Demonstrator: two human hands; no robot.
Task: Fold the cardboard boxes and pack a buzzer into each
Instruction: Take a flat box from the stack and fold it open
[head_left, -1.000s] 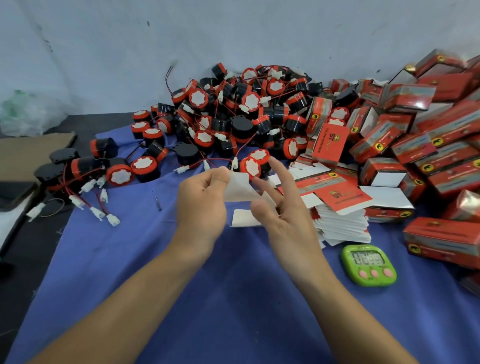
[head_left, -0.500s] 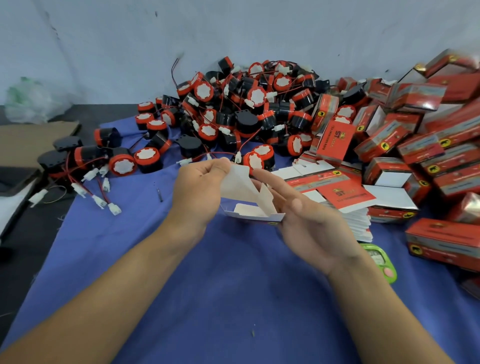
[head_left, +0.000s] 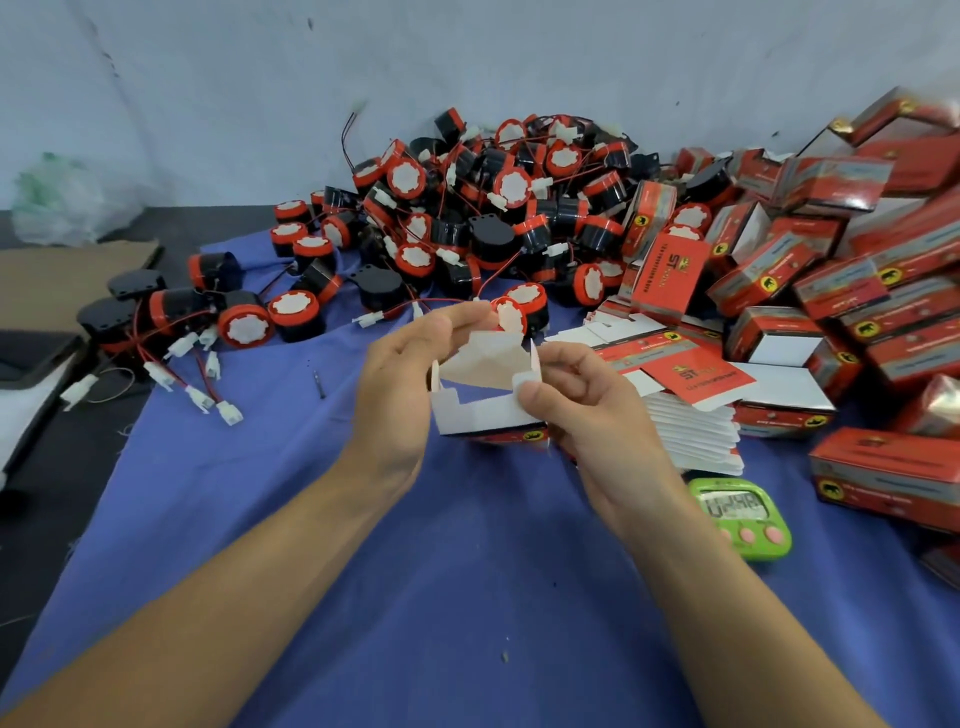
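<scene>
We hold the half-folded red-and-white cardboard box (head_left: 483, 418) above the blue-clothed bench (head_left: 467, 571), long axis side to side: left hand (head_left: 400, 384) curled round its left end, right hand (head_left: 587, 410) pinching the right flap. The nearest red-and-black round buzzer (head_left: 511, 318) lies just beyond, by our left fingertips (head_left: 460, 319).

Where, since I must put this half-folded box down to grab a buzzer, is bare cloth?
Bare blue cloth lies between the left forearm and right forearm, and outside the left one up to the white wire plugs. Crowded: the red-and-black buzzer heap behind, red cardboard boxes and green timer on the right.
</scene>
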